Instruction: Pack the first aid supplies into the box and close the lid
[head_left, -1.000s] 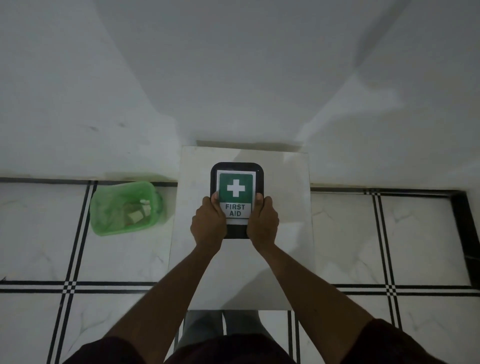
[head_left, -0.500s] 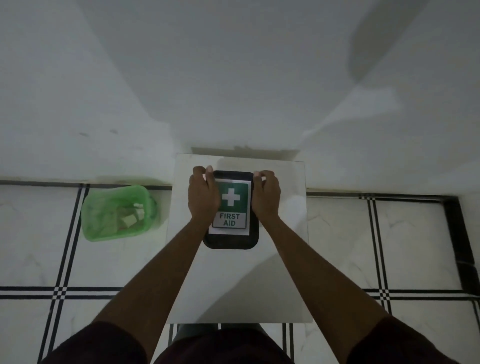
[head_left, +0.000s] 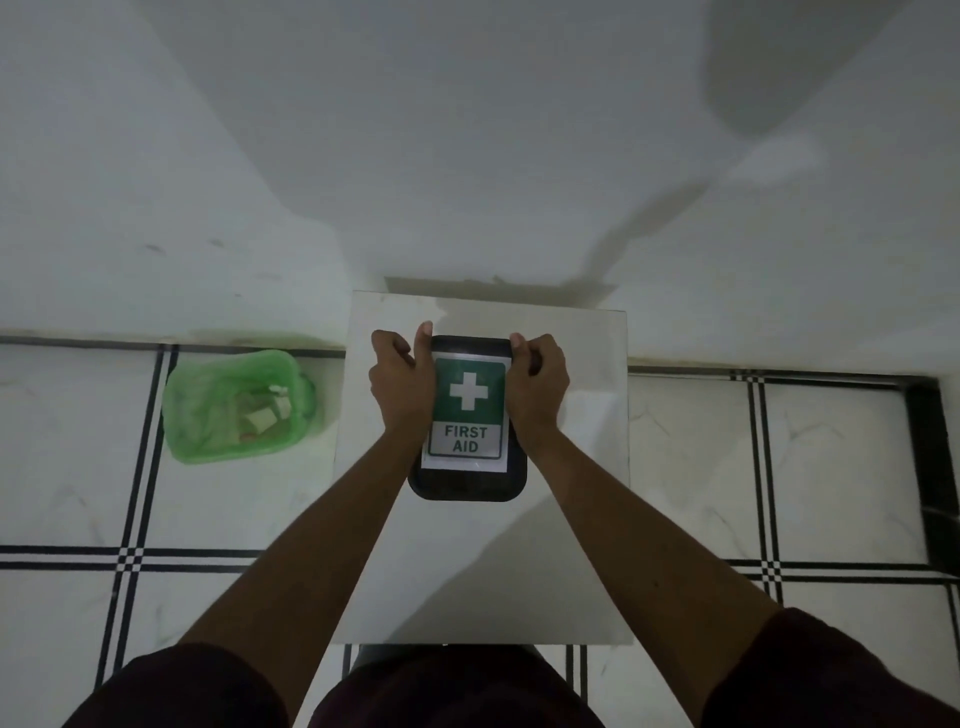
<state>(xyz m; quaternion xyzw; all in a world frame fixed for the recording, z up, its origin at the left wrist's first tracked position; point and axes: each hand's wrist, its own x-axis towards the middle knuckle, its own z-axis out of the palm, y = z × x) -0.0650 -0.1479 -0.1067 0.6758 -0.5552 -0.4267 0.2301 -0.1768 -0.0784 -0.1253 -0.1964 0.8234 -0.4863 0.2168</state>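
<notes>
A black first aid box (head_left: 467, 480) lies flat on the small white table (head_left: 571, 545), its lid down, with a green and white "FIRST AID" label facing up. My left hand (head_left: 400, 384) presses on the box's far left corner, thumb stretched along the top edge. My right hand (head_left: 537, 382) grips the far right corner with curled fingers. Both hands rest on the lid's upper edge. No loose supplies show on the table.
A green plastic basket (head_left: 182, 415) with a few small white items stands on the tiled floor to the left of the table. The white wall rises just behind the table. Black-lined floor tiles spread on both sides.
My hands have slid from the near edge of the box to its far corners. The box stays flat on the table with its lid down.
</notes>
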